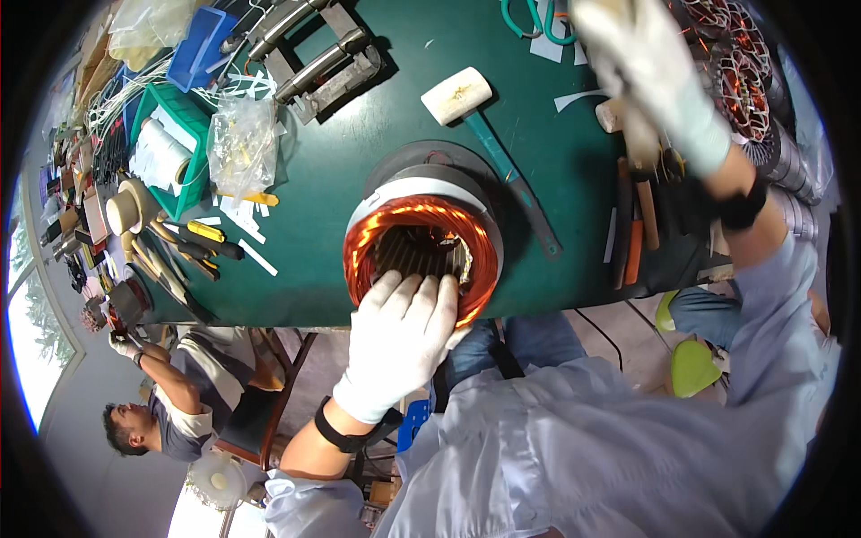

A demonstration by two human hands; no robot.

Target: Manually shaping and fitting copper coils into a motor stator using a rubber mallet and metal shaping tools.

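Note:
A motor stator [423, 242] with a thick ring of copper-coloured winding lies on the green table, its round opening facing me. My left hand [399, 332], in a white glove, grips the near lower rim of the winding. Its fingers hook into the bore and the thumb lies outside. My right hand [650, 72], also gloved, is raised at the upper right, near teal-handled scissors [549, 27] and above several tools. Motion smears its fingers, so whether it holds anything is unclear. Beside the stator lies a mallet [459, 95] with a white head and teal handle.
Metal bars in a frame [318, 58] lie at the back. On the left are a green bin [184, 143], a blue tray [202, 49], a plastic bag [244, 139] and several pliers [206, 242]. More wound stators [744, 81] stand far right. Another person [179, 394] sits at the lower left.

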